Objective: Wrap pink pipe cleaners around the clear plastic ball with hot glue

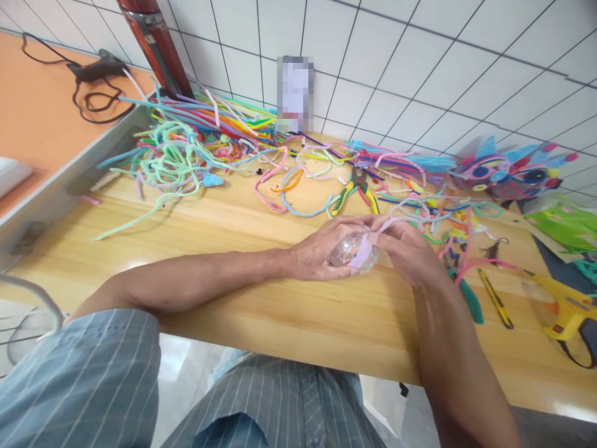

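My left hand is wrapped round a clear, rounded plastic piece with small coloured bits showing in it. A lilac band lies across the side of the clear piece facing my right hand. From there a lilac pipe cleaner runs up and over my right hand, whose thumb and fingers are pinched on it beside the clear piece. Some fingertips of both hands are hidden behind the piece. Just beyond the hands lie pliers with green and yellow handles, jaws pointing away.
Tangled green pipe cleaners and a bundle of coloured ones lie at the back left. To the right are a yellow cutter knife, a yellow glue gun and colourful decorated figures. A phone leans on the tiled wall.
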Demonstrator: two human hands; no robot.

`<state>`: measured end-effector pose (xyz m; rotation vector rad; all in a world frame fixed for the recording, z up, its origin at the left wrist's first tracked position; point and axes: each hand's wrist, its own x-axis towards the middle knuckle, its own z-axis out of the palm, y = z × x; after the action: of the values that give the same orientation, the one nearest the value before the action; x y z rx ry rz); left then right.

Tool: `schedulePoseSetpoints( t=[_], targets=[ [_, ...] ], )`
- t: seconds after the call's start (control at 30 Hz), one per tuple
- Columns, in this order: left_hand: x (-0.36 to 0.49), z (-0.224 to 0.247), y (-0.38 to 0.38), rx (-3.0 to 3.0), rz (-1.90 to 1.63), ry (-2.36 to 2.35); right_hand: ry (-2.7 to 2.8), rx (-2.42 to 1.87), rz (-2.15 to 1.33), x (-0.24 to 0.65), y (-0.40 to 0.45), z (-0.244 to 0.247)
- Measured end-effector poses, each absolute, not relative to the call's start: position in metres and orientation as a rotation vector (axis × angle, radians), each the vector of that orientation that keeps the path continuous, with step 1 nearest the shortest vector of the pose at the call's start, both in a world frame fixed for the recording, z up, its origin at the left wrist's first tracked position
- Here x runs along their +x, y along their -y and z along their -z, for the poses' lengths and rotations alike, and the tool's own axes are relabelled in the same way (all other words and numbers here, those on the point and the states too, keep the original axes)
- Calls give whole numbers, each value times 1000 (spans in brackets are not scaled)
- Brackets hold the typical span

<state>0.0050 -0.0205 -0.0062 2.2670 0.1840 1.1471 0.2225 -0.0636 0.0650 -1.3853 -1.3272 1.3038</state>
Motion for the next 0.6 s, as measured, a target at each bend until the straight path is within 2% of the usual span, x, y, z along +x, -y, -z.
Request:
schedulePoseSetpoints(
  t=[0.33,0.6],
  targets=[
    [3,1,20,2167,-1086,-194,1304,-1390,-1310,224,61,-61],
    [4,-28,35,1812,-870,-559,1379,-1406,-1199,215,66,-64]
  ],
)
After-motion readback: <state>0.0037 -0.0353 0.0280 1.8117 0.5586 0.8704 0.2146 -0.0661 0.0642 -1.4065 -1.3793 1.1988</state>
